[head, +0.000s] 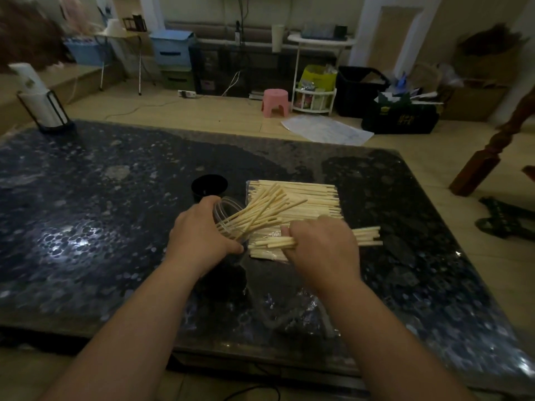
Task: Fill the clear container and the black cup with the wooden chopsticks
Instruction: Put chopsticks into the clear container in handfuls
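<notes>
The clear container is tilted at the table's centre, mouth to the right, w/ a fan of wooden chopsticks sticking out. The left hand has its fingers curled round it. Just beyond stands the black cup, upright; inside too dark to tell. The right hand grips a bundle crosswise over the pile. Table: wide dark surface to the left, the pile well apart from the right edge, a paper-towel holder at the far left corner.

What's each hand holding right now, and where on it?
The left hand grips the clear container around its side wall. The right hand holds a bundle of wooden chopsticks around its middle.
</notes>
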Demonstrator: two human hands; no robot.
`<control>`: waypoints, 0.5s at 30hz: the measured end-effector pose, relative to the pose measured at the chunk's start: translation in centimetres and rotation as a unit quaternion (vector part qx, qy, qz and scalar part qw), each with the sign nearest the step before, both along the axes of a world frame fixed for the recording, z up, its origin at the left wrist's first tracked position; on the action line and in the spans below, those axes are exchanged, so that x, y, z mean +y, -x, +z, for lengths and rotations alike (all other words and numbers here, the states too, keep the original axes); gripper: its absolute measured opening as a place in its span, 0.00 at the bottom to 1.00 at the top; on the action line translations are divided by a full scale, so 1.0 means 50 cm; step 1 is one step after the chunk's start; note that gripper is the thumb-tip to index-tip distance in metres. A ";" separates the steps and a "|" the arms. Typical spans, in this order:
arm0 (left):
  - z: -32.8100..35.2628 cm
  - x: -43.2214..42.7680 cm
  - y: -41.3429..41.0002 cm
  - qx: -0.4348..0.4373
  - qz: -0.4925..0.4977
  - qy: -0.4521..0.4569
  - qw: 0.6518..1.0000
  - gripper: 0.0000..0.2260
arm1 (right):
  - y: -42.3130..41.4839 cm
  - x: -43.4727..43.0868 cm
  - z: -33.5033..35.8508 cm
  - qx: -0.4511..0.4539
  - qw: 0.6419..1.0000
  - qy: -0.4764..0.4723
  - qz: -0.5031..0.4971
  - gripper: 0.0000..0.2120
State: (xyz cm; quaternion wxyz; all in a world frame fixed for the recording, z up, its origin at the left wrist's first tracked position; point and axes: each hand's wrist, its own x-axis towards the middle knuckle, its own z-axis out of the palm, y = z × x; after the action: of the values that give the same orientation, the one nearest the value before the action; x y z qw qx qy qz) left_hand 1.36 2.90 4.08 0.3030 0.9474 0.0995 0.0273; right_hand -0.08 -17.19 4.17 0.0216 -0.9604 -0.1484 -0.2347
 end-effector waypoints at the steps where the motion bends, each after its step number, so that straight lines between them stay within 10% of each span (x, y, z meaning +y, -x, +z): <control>1: 0.001 0.000 0.000 0.002 -0.003 0.001 1.000 0.47 | -0.005 -0.005 -0.004 -0.056 0.998 -0.035 0.008 0.19; 7: 0.001 0.003 0.002 0.007 -0.022 0.008 1.000 0.45 | -0.014 -0.021 0.002 -0.184 0.971 -0.150 0.015 0.20; 15: 0.003 -0.001 0.004 0.019 -0.035 0.003 0.999 0.45 | -0.015 -0.023 0.007 -0.044 0.927 -0.367 0.068 0.17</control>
State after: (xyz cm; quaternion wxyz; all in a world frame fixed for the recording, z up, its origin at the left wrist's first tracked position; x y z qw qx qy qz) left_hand 1.16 2.83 4.23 0.3043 0.9499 0.0717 -0.0016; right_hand 0.67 -18.32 4.52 0.3816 -0.8618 -0.1182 -0.3125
